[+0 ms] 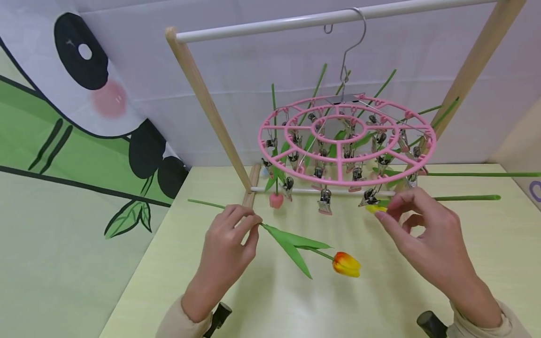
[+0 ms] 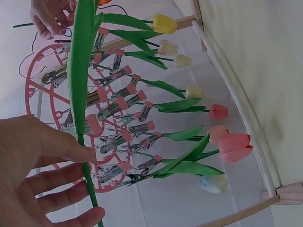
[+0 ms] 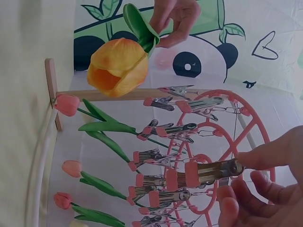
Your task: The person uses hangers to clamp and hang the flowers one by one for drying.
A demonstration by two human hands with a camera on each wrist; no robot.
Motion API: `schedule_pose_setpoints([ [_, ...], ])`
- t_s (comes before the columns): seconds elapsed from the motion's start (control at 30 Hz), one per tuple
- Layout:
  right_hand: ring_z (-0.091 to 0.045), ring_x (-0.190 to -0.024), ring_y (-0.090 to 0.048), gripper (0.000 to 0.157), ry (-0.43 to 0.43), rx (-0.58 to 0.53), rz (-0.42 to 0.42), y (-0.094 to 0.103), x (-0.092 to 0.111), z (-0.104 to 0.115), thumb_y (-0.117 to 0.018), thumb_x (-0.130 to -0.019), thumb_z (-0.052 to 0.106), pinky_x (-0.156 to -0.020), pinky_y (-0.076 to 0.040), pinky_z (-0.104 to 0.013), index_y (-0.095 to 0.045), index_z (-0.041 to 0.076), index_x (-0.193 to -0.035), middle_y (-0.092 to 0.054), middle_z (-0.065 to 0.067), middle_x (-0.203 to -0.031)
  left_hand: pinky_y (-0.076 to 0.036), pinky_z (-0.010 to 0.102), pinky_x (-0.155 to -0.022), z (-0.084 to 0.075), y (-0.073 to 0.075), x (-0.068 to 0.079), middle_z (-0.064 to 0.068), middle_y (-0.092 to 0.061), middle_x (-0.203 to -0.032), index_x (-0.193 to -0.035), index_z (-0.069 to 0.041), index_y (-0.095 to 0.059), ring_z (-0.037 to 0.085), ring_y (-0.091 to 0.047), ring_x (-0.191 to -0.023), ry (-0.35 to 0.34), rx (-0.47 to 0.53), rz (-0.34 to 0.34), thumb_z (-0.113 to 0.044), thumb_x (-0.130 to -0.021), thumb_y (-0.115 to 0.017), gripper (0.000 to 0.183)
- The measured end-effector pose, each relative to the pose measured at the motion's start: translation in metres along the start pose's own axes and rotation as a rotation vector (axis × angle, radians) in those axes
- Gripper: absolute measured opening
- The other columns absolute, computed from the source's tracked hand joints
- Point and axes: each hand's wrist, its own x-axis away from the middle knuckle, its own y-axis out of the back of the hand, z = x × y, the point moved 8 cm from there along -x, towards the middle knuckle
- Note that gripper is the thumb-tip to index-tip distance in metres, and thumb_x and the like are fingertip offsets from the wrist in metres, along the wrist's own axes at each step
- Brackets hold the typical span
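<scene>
My left hand [image 1: 230,249] pinches the stem of an orange-yellow tulip [image 1: 346,265] between thumb and fingers. The bloom points right, its green leaves [image 1: 296,246] spread over the table. In the left wrist view, the stem [image 2: 89,182] passes between the thumb and the fingers. My right hand [image 1: 431,244] is raised at the front right of a pink round hanger [image 1: 340,176], thumb and fingers bent with a gap between the tips. In the right wrist view, that gap lies at the upper end of a metal clip [image 3: 208,173]. A yellow bloom [image 1: 375,208] shows just behind the thumb.
The hanger hangs by a metal hook [image 1: 352,44] from the white bar [image 1: 270,27] of a wooden stand [image 1: 207,103]. Several clips dangle from it, some gripping tulips upside down, including a pink tulip [image 1: 276,201]. Pale table [image 1: 169,291] below; a panda-printed cloth behind.
</scene>
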Motion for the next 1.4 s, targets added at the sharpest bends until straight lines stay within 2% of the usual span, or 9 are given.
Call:
schedule_pose_setpoints([
  [0.13,-0.001,-0.069,-0.055,0.027,0.035,-0.007,-0.004,0.0,0.0,0.007,-0.077,-0.073,-0.004,-0.055,-0.046,-0.01,-0.059,0.009,-0.089,-0.059,0.009,-0.079,-0.051,0.034,-0.06,-0.008,0.002,-0.002,0.005,-0.063,-0.085,-0.08,-0.005,-0.07,0.022,-0.058,-0.084,-0.013,0.006,-0.001,0.008,-0.071,-0.071,0.016],
  [0.57,0.0,-0.079,-0.056,0.03,0.075,-0.008,0.035,-0.006,0.001,0.022,-0.076,-0.074,-0.003,-0.059,-0.048,-0.01,-0.064,0.013,-0.096,-0.062,0.011,-0.088,-0.055,0.036,-0.076,-0.026,0.007,-0.007,0.006,-0.064,-0.089,-0.081,-0.004,-0.071,0.023,-0.058,-0.091,-0.032,0.037,0.021,0.007,-0.074,-0.066,0.014],
  [0.83,0.0,-0.082,-0.059,0.038,0.168,-0.045,0.053,-0.012,0.002,0.033,-0.078,-0.07,-0.007,-0.059,-0.05,-0.012,-0.066,0.013,-0.1,-0.063,0.011,-0.09,-0.055,0.034,-0.079,-0.041,0.012,-0.012,0.007,-0.064,-0.088,-0.081,-0.004,-0.071,0.024,-0.059,-0.091,-0.111,0.068,-0.029,0.009,-0.072,-0.065,0.017],
  [1.1,-0.001,-0.082,-0.059,0.037,0.181,-0.059,0.071,-0.014,0.001,0.037,-0.078,-0.07,-0.006,-0.06,-0.05,-0.012,-0.066,0.012,-0.1,-0.064,0.011,-0.091,-0.055,0.033,-0.084,-0.051,0.011,-0.014,0.008,-0.065,-0.093,-0.086,-0.004,-0.073,0.023,-0.058,-0.097,-0.143,0.093,0.004,0.006,-0.071,-0.071,0.019],
  [1.23,-0.002,-0.083,-0.059,0.038,0.187,-0.082,0.093,-0.017,0.001,0.04,-0.077,-0.07,-0.007,-0.059,-0.05,-0.013,-0.065,0.012,-0.101,-0.063,0.011,-0.092,-0.054,0.033,-0.086,-0.058,0.013,-0.015,0.009,-0.066,-0.093,-0.087,-0.004,-0.073,0.024,-0.058,-0.097,-0.207,0.109,-0.034,0.006,-0.072,-0.07,0.018],
  [1.4,-0.001,-0.083,-0.059,0.036,0.181,-0.118,0.142,-0.024,0.0,0.043,-0.076,-0.073,-0.006,-0.058,-0.051,-0.015,-0.064,0.015,-0.1,-0.063,0.012,-0.092,-0.054,0.032,-0.086,-0.069,0.018,-0.018,0.009,-0.066,-0.093,-0.085,-0.003,-0.071,0.025,-0.06,-0.095,-0.312,0.132,-0.128,0.006,-0.077,-0.063,0.014],
])
